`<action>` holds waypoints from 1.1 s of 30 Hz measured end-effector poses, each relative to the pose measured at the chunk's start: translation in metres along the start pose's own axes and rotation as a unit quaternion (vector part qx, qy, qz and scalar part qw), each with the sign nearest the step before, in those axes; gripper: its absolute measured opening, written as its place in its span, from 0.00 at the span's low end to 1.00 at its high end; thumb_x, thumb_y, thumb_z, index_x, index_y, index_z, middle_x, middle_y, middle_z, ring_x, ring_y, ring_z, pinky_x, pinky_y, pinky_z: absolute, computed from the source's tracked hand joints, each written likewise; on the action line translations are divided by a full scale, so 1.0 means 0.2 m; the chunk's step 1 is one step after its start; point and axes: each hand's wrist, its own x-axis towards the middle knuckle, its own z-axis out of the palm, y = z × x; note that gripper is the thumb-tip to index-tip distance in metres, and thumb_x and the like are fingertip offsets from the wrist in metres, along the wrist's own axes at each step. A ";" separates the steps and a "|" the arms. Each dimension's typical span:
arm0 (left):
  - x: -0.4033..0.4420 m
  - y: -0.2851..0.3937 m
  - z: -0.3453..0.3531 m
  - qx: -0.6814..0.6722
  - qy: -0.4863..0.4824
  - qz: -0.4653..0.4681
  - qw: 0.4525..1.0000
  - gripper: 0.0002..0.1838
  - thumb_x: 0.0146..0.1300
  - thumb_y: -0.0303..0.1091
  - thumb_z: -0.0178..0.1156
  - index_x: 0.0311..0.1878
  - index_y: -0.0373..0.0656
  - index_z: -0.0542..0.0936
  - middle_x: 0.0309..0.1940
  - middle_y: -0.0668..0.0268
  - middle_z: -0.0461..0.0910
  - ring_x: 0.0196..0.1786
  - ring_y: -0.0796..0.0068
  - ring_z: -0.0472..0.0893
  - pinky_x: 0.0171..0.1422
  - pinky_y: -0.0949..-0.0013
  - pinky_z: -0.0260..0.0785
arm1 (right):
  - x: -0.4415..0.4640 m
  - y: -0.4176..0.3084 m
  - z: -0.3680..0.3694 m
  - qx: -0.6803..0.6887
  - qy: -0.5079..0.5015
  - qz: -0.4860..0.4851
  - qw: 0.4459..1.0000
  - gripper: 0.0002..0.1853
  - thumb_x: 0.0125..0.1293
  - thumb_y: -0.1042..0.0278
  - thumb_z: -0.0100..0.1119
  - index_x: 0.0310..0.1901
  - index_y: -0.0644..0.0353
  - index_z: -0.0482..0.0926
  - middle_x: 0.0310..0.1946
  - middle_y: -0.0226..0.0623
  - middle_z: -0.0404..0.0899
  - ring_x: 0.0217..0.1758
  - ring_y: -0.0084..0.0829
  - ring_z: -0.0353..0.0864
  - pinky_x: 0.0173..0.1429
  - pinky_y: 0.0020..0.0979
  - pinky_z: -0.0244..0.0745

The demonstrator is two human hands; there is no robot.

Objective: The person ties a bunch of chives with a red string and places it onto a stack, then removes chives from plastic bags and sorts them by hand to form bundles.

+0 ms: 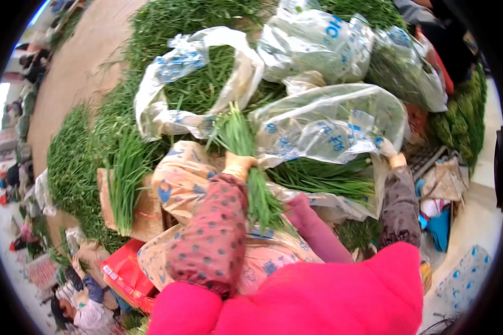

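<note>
My left hand (239, 165), in a pale glove, is closed round a bunch of long green leaves (258, 192) held over my lap. At the right, my right hand (391, 154) grips the rim of a clear plastic bag (318, 131) with blue print. The bag's mouth gapes, and green leaves (324, 177) lie inside it. Another bunch (125, 187) rests on a brown block (151, 206) at the left. An open white bag (243, 50) holding leaves stands beyond my left hand.
Heaps of loose green leaves (72, 151) spread across the floor. Filled clear bags (313, 47) stand at the top. A red package (129, 273) lies at the lower left. Other people (89, 312) sit at the left edge. Cloths and a blue item (440, 229) are at the right.
</note>
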 end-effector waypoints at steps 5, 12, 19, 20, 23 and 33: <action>-0.20 0.33 -0.21 -0.196 -0.143 -0.149 0.958 0.15 0.44 0.23 0.67 0.37 0.34 0.77 0.25 0.59 0.79 0.24 0.63 0.80 0.28 0.61 0.76 | 0.03 0.18 -0.04 0.079 -0.084 0.001 0.993 0.27 0.55 0.55 0.63 0.52 0.65 0.77 0.46 0.53 0.78 0.56 0.47 0.75 0.59 0.41 0.69; -0.36 0.55 -0.34 -0.536 -0.194 -0.202 0.796 0.05 0.54 0.26 0.65 0.30 0.39 0.78 0.23 0.62 0.81 0.28 0.69 0.82 0.48 0.61 0.79 | -0.21 -0.13 -0.30 0.080 -0.046 0.013 0.996 0.25 0.58 0.49 0.56 0.46 0.64 0.81 0.37 0.54 0.82 0.49 0.50 0.80 0.54 0.38 0.72; -0.31 0.51 -0.36 -0.494 -0.146 -0.120 0.849 0.04 0.55 0.25 0.65 0.31 0.37 0.78 0.24 0.62 0.80 0.26 0.69 0.80 0.45 0.63 0.79 | -0.05 -0.05 -0.27 0.041 -0.080 -0.025 0.996 0.23 0.59 0.49 0.56 0.46 0.61 0.81 0.39 0.50 0.83 0.46 0.47 0.82 0.50 0.38 0.74; -0.31 0.49 -0.37 -0.482 -0.142 -0.137 0.853 0.06 0.54 0.24 0.65 0.35 0.35 0.78 0.25 0.62 0.79 0.26 0.69 0.81 0.43 0.65 0.80 | 0.07 0.06 -0.16 0.040 -0.101 -0.060 0.992 0.22 0.59 0.50 0.57 0.45 0.61 0.81 0.39 0.49 0.83 0.45 0.46 0.82 0.48 0.38 0.75; -0.29 0.44 -0.36 -0.466 -0.170 -0.152 0.855 0.09 0.54 0.24 0.65 0.37 0.33 0.76 0.27 0.60 0.79 0.26 0.68 0.80 0.39 0.66 0.80 | 0.07 0.11 0.00 0.077 -0.109 -0.045 0.990 0.22 0.59 0.50 0.58 0.45 0.61 0.82 0.40 0.48 0.83 0.46 0.45 0.82 0.48 0.38 0.75; -0.25 0.26 -0.01 -0.299 -0.198 -0.330 0.873 0.14 0.56 0.29 0.64 0.43 0.34 0.75 0.31 0.57 0.81 0.29 0.61 0.82 0.33 0.57 0.79 | -0.19 -0.19 -0.15 0.096 -0.082 0.064 0.990 0.18 0.61 0.55 0.60 0.46 0.59 0.81 0.37 0.41 0.83 0.40 0.29 0.82 0.44 0.30 0.75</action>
